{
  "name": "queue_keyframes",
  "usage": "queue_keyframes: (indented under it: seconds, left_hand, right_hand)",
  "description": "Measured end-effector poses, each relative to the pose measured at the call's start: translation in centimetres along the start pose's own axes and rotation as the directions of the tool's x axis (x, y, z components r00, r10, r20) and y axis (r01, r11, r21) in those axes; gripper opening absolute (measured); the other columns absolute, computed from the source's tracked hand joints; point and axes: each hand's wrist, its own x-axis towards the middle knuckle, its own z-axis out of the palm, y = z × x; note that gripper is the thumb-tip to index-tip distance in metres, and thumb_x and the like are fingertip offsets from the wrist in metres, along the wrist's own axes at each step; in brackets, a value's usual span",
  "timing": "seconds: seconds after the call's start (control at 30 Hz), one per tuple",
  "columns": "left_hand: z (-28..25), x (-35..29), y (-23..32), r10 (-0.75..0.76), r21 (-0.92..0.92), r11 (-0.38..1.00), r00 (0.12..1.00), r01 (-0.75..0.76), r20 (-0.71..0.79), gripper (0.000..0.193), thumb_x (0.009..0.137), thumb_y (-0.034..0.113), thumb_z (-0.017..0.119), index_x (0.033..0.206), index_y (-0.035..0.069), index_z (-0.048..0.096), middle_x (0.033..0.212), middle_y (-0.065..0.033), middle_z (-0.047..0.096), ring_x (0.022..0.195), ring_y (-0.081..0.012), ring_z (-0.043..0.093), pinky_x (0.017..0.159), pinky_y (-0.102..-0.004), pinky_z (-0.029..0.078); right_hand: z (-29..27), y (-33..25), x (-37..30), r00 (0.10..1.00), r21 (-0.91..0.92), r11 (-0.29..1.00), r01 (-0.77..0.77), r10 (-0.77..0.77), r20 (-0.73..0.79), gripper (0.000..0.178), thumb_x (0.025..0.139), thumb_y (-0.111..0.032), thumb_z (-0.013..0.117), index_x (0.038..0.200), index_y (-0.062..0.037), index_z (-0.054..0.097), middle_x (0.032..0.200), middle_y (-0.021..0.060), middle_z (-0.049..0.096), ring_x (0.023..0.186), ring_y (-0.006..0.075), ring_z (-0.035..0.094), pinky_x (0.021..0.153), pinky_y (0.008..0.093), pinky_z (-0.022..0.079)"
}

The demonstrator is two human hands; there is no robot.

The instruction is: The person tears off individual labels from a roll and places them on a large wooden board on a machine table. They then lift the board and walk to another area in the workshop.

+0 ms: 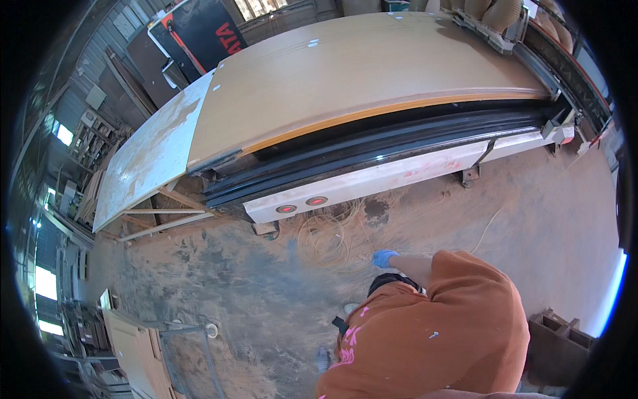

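Observation:
My right hand (384,258), in a blue glove, hangs low over the dusty floor (266,279) beside my body. The bare forearm comes out of a wide orange-brown sleeve. Its fingers are too small and run together to show whether they grip anything. Near the hand, a loose coil of thin pale hose or cable (325,236) lies on the floor. My left hand is out of sight, with my orange-brown shirt (432,332) filling the lower part of the view.
Across the top stretches a long machine bed with a large tan board (359,63) on it. Two red buttons sit on its white side panel (372,176). A whitish side table (149,149) adjoins at left. Stacked boards (136,349) stand lower left; a brown compartmented block (561,339) lower right.

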Motion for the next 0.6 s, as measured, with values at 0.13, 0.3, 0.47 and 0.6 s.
queue_keyframes:
  seconds: [0.13, 0.3, 0.47, 0.6]
  left_hand:
    - [-8.1, 6.1, 1.3, 0.049, 0.094, 0.994, 0.999, -0.049, -0.003, 0.019, 0.084, 0.018, 0.051, 0.084, 0.001, 0.056, 0.078, -0.0048, 0.055, 0.07, -0.0153, 0.049, 0.065, -0.0324, 0.044]
    - [-9.0, 12.6, 5.6, 0.05, -0.251, 0.967, 0.999, -0.049, -0.003, 0.019, 0.084, 0.017, 0.053, 0.089, 0.0, 0.058, 0.08, -0.0044, 0.056, 0.07, -0.0148, 0.049, 0.066, -0.0308, 0.043]
    - [-9.0, 18.4, 12.5, 0.19, -0.144, 0.975, 0.968, -0.167, 0.163, 0.019, 0.084, 0.016, 0.053, 0.092, 0.001, 0.06, 0.081, -0.004, 0.057, 0.07, -0.0129, 0.048, 0.064, -0.0281, 0.042]
    - [-11.4, 21.6, 17.2, 0.174, -0.166, 0.974, 0.98, -0.157, 0.097, 0.018, 0.084, 0.017, 0.052, 0.091, 0.002, 0.06, 0.078, -0.0037, 0.056, 0.068, -0.0125, 0.047, 0.062, -0.0282, 0.041]
  right_hand:
    - [1.6, -1.0, -0.5, 0.992, 0.026, 0.992, -0.121, 0.121, 0.025, 0.039, 0.078, -0.033, 0.049, 0.104, -0.0078, 0.063, 0.11, 0.0163, 0.059, 0.102, 0.0336, 0.056, 0.088, 0.0407, 0.043]
    - [3.5, -1.9, 0.5, 0.956, -0.092, 0.957, -0.274, 0.282, 0.085, 0.037, 0.079, -0.031, 0.046, 0.103, -0.0076, 0.063, 0.11, 0.0159, 0.06, 0.102, 0.034, 0.056, 0.087, 0.041, 0.044]
    - [1.6, -3.8, 6.0, 0.946, -0.13, 0.942, -0.311, 0.32, 0.055, 0.036, 0.079, -0.028, 0.045, 0.101, -0.0063, 0.064, 0.11, 0.0156, 0.059, 0.101, 0.0343, 0.056, 0.086, 0.0409, 0.044]
    - [-2.3, -9.2, 14.4, 0.934, -0.1, 0.929, -0.356, 0.357, -0.003, 0.036, 0.081, -0.029, 0.045, 0.103, -0.008, 0.063, 0.112, 0.0142, 0.059, 0.101, 0.0344, 0.056, 0.086, 0.0407, 0.044]
